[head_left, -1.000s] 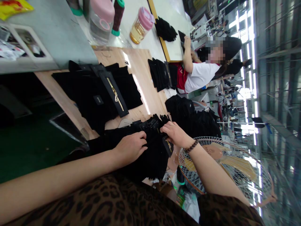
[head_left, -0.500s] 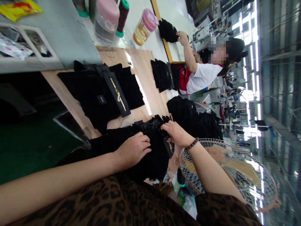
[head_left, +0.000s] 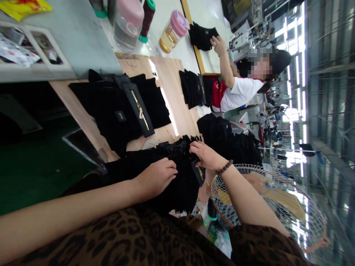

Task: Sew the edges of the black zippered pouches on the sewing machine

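Note:
A bundle of black fabric pieces (head_left: 180, 192) lies against my front, with layered edges and dark metal-studded strips along its far side. My left hand (head_left: 159, 174) rests on this bundle, its fingers bent and pressed together on the cloth. Farther right, my right hand (head_left: 206, 156) has its fingers curled round the edge of the pieces, beside a strip with a gold zipper (head_left: 200, 173). Its fingertips are partly hidden by the fabric. Beyond both hands lies a stack of black pieces (head_left: 102, 107), topped by a black strip with a gold zipper (head_left: 141, 111).
The wooden tabletop (head_left: 166, 79) holds another black stack (head_left: 191, 88). A pink-lidded bottle (head_left: 127, 26), a pink-lidded cup (head_left: 172, 33) and thread cones (head_left: 146, 20) stand behind. A caged fan (head_left: 260, 195) is close to my right arm. A co-worker (head_left: 238, 90) handles black fabric opposite.
My hands stay almost in place on the black fabric pieces. The co-worker's hand has shifted slightly on the black fabric across the table, and the view has tilted a little.

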